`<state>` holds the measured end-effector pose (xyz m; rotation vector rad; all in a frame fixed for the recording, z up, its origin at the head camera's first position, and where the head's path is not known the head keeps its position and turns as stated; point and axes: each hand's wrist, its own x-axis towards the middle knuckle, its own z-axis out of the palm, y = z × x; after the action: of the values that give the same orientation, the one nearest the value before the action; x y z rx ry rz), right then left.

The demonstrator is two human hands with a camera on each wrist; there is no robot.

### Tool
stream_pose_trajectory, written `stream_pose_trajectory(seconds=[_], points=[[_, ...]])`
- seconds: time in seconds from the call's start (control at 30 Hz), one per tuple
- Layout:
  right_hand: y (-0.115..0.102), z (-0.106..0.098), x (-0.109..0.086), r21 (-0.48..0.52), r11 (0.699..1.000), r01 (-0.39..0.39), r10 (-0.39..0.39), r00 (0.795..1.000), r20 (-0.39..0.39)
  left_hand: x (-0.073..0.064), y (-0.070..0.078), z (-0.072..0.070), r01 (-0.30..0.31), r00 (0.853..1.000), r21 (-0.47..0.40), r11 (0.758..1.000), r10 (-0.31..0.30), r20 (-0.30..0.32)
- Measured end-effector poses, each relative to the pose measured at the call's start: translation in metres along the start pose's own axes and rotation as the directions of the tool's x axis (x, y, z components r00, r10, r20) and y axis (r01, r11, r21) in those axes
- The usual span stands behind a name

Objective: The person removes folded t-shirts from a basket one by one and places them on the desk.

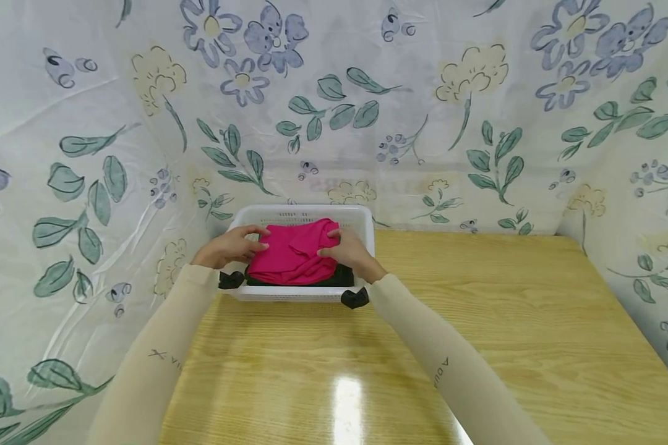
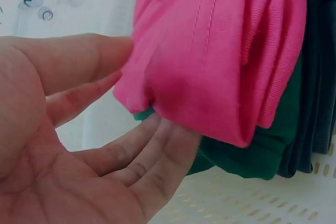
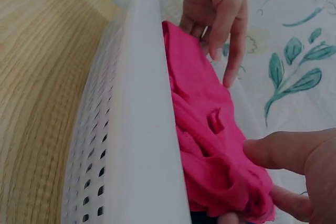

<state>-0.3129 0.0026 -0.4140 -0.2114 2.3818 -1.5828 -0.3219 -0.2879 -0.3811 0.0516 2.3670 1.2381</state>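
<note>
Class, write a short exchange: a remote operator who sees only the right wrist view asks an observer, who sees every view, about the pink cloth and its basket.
Operator: What colour shows beneath the pink cloth by the left hand?
Observer: Green; the left wrist view shows a green cloth there.
Operator: Where on the table is the basket?
Observer: In the head view, at the table's far left corner.
</note>
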Motion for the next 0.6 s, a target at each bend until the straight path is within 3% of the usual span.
stream_pose_trajectory(seconds=[0.33, 0.6], points=[[0.004, 0.009, 0.009, -0.001, 1.0, 0.022, -0.022, 1.0, -0.015, 0.002, -0.007, 0.0, 0.016, 1.0, -0.107, 0.994, -0.014, 0.019], [0.006, 0.013, 0.015, 0.02, 0.998, 0.065, -0.066, 0.997, 0.039, -0.001, -0.008, 0.001, -0.022, 1.0, -0.17, 0.985, 0.024, 0.008]])
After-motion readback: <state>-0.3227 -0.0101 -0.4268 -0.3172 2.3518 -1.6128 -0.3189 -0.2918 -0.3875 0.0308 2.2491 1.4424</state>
